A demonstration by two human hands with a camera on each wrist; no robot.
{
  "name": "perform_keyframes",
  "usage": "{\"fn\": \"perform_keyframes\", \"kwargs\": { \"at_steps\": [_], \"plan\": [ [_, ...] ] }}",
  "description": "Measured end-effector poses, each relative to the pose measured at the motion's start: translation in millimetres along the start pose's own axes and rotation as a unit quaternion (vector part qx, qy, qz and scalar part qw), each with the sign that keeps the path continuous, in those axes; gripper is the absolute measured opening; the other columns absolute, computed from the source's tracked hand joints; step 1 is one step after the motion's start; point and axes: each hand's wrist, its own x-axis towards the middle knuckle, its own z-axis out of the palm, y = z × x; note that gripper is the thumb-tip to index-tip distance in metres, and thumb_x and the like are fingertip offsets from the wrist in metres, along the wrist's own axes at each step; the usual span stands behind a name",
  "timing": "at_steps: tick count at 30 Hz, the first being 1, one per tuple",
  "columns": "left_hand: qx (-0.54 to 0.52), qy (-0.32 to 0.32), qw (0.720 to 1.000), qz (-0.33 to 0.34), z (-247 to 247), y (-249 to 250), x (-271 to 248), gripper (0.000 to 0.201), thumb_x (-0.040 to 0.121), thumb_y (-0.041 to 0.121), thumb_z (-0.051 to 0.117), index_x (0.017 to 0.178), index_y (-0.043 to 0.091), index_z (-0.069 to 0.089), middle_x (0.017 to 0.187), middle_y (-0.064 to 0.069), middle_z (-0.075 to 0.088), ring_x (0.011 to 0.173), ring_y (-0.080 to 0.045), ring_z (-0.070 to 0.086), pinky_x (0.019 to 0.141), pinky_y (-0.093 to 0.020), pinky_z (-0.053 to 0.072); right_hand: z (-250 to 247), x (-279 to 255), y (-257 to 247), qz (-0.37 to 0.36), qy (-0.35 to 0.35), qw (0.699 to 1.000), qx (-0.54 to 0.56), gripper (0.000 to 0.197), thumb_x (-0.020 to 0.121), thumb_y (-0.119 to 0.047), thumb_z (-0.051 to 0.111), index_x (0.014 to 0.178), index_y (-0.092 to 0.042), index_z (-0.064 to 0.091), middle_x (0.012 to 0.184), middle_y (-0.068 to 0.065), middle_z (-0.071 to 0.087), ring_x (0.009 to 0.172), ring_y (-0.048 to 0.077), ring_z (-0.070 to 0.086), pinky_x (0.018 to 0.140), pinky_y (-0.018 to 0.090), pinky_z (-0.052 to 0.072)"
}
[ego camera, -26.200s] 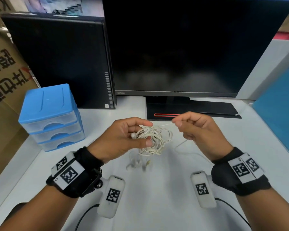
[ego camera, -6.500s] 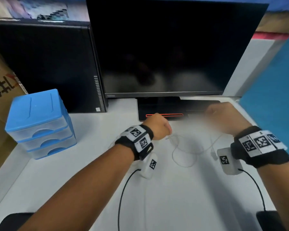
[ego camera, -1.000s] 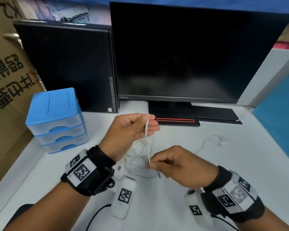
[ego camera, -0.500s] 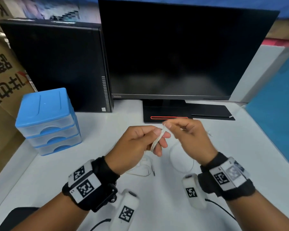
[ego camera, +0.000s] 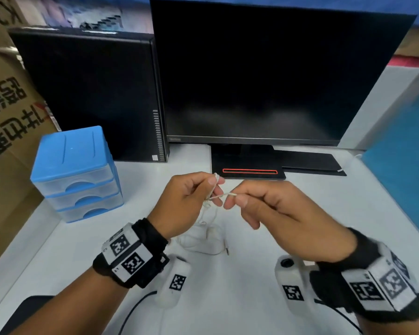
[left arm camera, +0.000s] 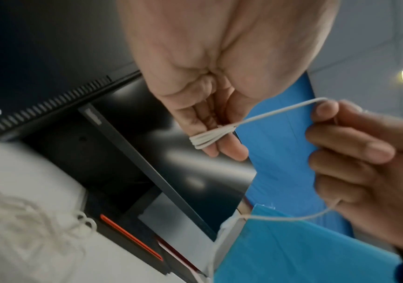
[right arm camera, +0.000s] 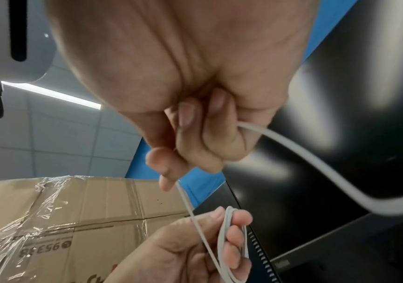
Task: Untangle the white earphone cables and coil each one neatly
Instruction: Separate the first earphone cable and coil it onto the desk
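My left hand (ego camera: 213, 182) is raised over the desk with a white earphone cable (ego camera: 221, 195) looped several times round its fingers; the left wrist view shows the coil (left arm camera: 210, 138) near the fingertips. To its right, my right hand (ego camera: 235, 199) pinches the free run of the same cable (right arm camera: 190, 210) and holds it taut. The rest of that cable trails down from the right hand (left arm camera: 340, 134). Another loose white earphone cable (ego camera: 203, 240) lies on the desk below my hands, its plug pointing right.
A black monitor (ego camera: 276, 68) on its base (ego camera: 247, 165) stands behind my hands, with a black PC tower (ego camera: 90, 97) to its left. A blue drawer unit (ego camera: 75, 172) sits at the left, a cardboard box (ego camera: 5, 117) beyond it, a blue panel (ego camera: 402, 165) at the right.
The right hand has swung the cable from below the left hand up past its fingertips and now out to their right, laying another turn round the left fingers.
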Motion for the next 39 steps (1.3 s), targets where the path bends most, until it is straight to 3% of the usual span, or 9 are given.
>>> {"fn": "perform_keyframes", "kwargs": {
  "at_steps": [5, 8, 13, 16, 22, 27, 31, 34, 39],
  "plan": [
    [-0.226, 0.071, 0.964, -0.122, -2, -1, 8, 0.025, 0.102, 0.015, 0.047, 0.099, 0.006, 0.07, 0.085, -0.008, 0.075, 0.083, -0.018, 0.073, 0.081, -0.028, 0.057, 11, -6, 2, 0.036, -0.19, 0.975, -0.113, 0.023, 0.101, -0.031, 0.049, 0.1, -0.022, 0.07, 0.056, -0.016, 0.051, 0.053, 0.003, 0.048, 0.057, 0.011, 0.034],
    [-0.299, 0.117, 0.937, -0.14, -15, -5, 16, 0.023, 0.101, 0.013, 0.047, 0.099, 0.003, 0.068, 0.086, -0.009, 0.075, 0.084, -0.018, 0.074, 0.079, -0.025, 0.058, 28, -3, 19, 0.05, -0.209, 0.959, -0.187, 0.023, 0.101, -0.033, 0.047, 0.106, -0.028, 0.068, 0.057, -0.028, 0.052, 0.059, -0.003, 0.051, 0.061, 0.013, 0.035],
    [-0.123, 0.112, 0.98, -0.113, -15, -23, 17, 0.024, 0.101, 0.012, 0.049, 0.094, 0.006, 0.071, 0.082, -0.01, 0.072, 0.077, -0.02, 0.071, 0.077, -0.031, 0.056, 21, 4, 25, 0.067, -0.127, 0.986, -0.083, 0.023, 0.102, -0.022, 0.047, 0.094, -0.022, 0.069, 0.056, -0.013, 0.052, 0.052, 0.006, 0.047, 0.056, 0.018, 0.04],
    [-0.017, -0.02, 0.996, -0.087, -4, -27, 9, 0.027, 0.102, 0.012, 0.048, 0.095, 0.002, 0.072, 0.079, -0.01, 0.07, 0.069, -0.017, 0.067, 0.075, -0.035, 0.055, 7, 11, 25, 0.033, 0.037, 0.998, -0.037, 0.024, 0.101, -0.014, 0.048, 0.087, -0.019, 0.066, 0.056, -0.015, 0.047, 0.052, 0.005, 0.04, 0.054, 0.018, 0.036],
    [-0.133, -0.173, 0.971, -0.1, 17, -2, -7, 0.031, 0.103, 0.013, 0.041, 0.103, -0.002, 0.069, 0.078, -0.004, 0.067, 0.067, -0.016, 0.063, 0.073, -0.024, 0.052, 0, 25, 69, 0.072, 0.243, 0.967, 0.033, 0.017, 0.096, -0.007, 0.057, 0.09, -0.009, 0.072, 0.058, -0.026, 0.059, 0.058, -0.003, 0.054, 0.061, 0.009, 0.039],
    [-0.254, -0.108, 0.956, -0.102, 10, 9, -4, 0.029, 0.096, 0.024, 0.052, 0.101, 0.004, 0.072, 0.079, -0.007, 0.069, 0.072, -0.017, 0.065, 0.078, -0.028, 0.054, 40, 19, 89, 0.135, 0.071, 0.987, 0.054, 0.037, 0.096, -0.012, 0.057, 0.069, -0.032, 0.072, 0.059, -0.019, 0.063, 0.056, -0.004, 0.051, 0.064, 0.016, 0.041],
    [-0.2, 0.036, 0.976, -0.082, -7, 4, 8, 0.024, 0.099, 0.017, 0.048, 0.098, 0.009, 0.071, 0.081, -0.003, 0.074, 0.078, -0.018, 0.071, 0.081, -0.028, 0.056, 60, 11, 68, 0.134, -0.103, 0.986, 0.005, 0.027, 0.097, -0.027, 0.058, 0.075, -0.02, 0.071, 0.056, -0.011, 0.053, 0.054, 0.004, 0.046, 0.061, 0.027, 0.043],
    [-0.064, 0.061, 0.995, -0.043, -13, -7, 10, 0.027, 0.102, 0.016, 0.048, 0.093, 0.012, 0.073, 0.082, -0.003, 0.075, 0.08, -0.02, 0.072, 0.087, -0.036, 0.055, 45, 9, 35, 0.071, -0.108, 0.991, 0.035, 0.029, 0.1, -0.025, 0.052, 0.082, -0.006, 0.065, 0.059, 0.004, 0.048, 0.057, 0.014, 0.045, 0.059, 0.034, 0.043],
    [0.012, -0.045, 0.999, 0.014, 2, -7, -2, 0.033, 0.103, 0.016, 0.044, 0.088, 0.006, 0.071, 0.079, 0.001, 0.071, 0.076, -0.013, 0.065, 0.081, -0.028, 0.051, 10, 12, 22, 0.012, 0.066, 0.995, 0.075, 0.025, 0.102, -0.01, 0.046, 0.093, -0.005, 0.068, 0.06, -0.012, 0.052, 0.057, 0.005, 0.044, 0.058, 0.017, 0.039]
  ]
}}
